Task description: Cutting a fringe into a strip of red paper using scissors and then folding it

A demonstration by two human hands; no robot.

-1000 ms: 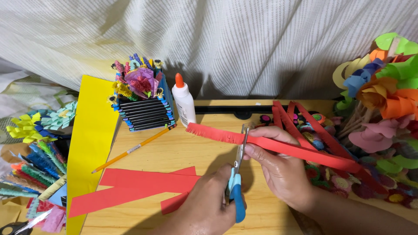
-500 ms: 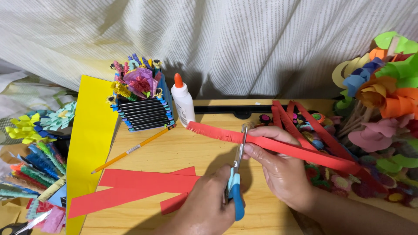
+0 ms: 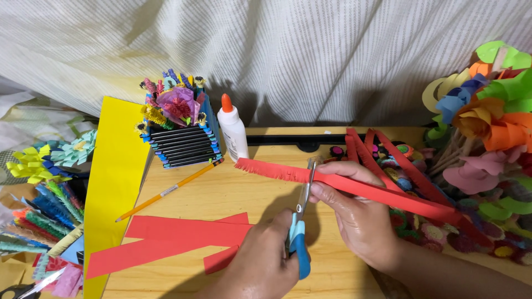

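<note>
Right hand (image 3: 360,213) pinches the red paper strip (image 3: 354,187); left hand (image 3: 260,263) grips the scissors (image 3: 301,221), blades at its fringed edge.

Bare wooden table (image 3: 233,194) lies open between the pencil (image 3: 169,190) and the red paper strips (image 3: 177,235), and again in front of the glue bottle (image 3: 233,130). The striped box of paper flowers (image 3: 180,133) and the yellow sheet (image 3: 113,182) block the left side. On the right, a heap of paper flowers (image 3: 482,127) crowds in close. Between both hands, the fringed red strip (image 3: 343,185) and scissors (image 3: 299,221) bar the middle.
</note>
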